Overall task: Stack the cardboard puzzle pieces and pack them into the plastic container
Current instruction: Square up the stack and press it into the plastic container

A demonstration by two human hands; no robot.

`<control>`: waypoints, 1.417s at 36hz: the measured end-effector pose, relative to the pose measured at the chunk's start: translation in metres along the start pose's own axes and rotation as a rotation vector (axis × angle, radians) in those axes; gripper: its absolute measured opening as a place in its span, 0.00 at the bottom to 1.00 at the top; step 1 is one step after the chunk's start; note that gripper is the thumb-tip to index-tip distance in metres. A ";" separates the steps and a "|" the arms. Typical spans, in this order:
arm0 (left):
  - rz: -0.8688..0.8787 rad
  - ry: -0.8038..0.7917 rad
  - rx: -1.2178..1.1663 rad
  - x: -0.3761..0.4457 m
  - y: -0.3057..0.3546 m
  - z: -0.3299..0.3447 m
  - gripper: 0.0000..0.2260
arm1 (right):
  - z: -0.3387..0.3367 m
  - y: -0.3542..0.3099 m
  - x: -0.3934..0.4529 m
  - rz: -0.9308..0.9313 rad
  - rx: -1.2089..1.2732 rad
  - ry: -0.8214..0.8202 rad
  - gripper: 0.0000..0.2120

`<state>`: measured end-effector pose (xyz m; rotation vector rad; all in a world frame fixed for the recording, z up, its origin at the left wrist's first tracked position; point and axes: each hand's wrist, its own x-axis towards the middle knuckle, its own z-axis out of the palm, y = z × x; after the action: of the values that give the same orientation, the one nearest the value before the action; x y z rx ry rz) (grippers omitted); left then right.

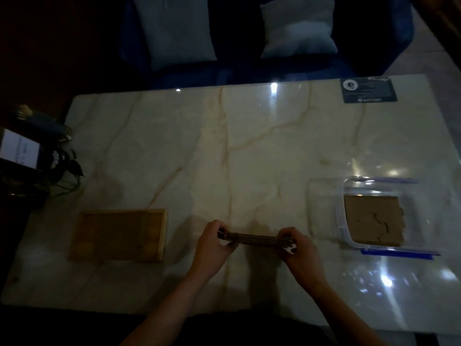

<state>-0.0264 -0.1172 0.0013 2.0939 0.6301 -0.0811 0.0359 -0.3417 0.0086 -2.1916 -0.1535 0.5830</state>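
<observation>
A stack of brown cardboard puzzle pieces (257, 238) is held edge-on just above the marble table (224, 151), near its front middle. My left hand (212, 245) grips the stack's left end and my right hand (296, 248) grips its right end. To the right stands a clear plastic container (324, 196) with blue clips, open on top. More cardboard pieces (371, 221) lie flat inside it, fitted together into a slab. The container is about a hand's width right of my right hand.
An empty wooden puzzle tray (119, 234) lies at the front left. A dark card (368, 90) sits at the table's far right corner. Dark clutter and a white-labelled box (20, 151) stand off the left edge. A blue sofa with pale cushions (298, 28) is behind.
</observation>
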 end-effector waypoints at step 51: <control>0.710 -0.146 0.863 -0.054 0.020 0.025 0.39 | 0.012 0.016 -0.005 -0.046 -0.131 -0.004 0.14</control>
<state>-0.0600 -0.1679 0.0180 2.9816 -0.3462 -0.1108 0.0246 -0.3446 -0.0081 -2.3075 -0.2497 0.5662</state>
